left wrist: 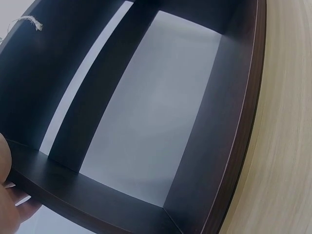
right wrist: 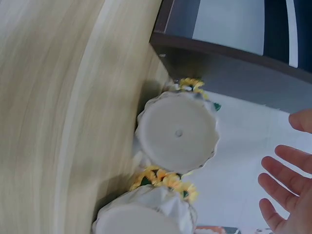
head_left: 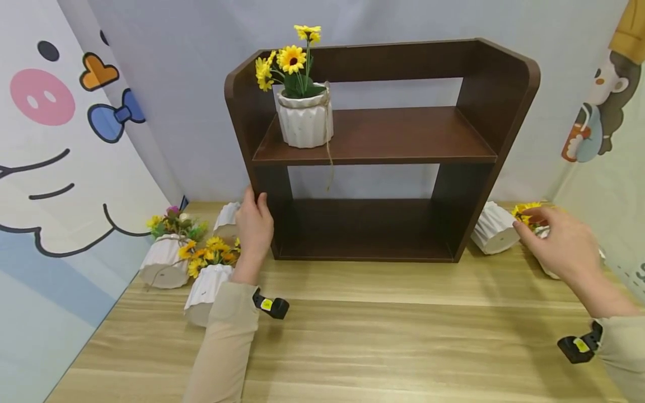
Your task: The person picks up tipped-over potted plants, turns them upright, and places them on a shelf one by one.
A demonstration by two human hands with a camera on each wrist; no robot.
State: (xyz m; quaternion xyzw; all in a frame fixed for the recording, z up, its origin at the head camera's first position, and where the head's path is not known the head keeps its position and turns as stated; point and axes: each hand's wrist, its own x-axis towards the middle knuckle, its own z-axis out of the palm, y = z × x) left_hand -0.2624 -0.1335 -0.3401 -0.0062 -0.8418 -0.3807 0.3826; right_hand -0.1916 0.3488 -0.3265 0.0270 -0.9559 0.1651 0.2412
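Beige sleeve (head_left: pixel 224 341) nearest me, left hand (head_left: pixel 253 232) gripping the shelf (head_left: pixel 398 137), right hand (head_left: pixel 566 243) spread loose; looks stiff, kinda heavy imo, so grab both side panels (head_left: pixel 496 101).

Bright, even light fills the head view, seemingly from above: soft, faint shadows fall on the surface (head_left: pixel 353 341) toward its right edge, near the right hand (head_left: pixel 569 243), and the lower compartment of the shelf (head_left: pixel 368 229) lies dim. The left wrist view is cooler, the shelf's inside almost black, its front edge bowed by distortion. In the right wrist view, 2 pots (right wrist: pixel 168 122) look slightly blurred.
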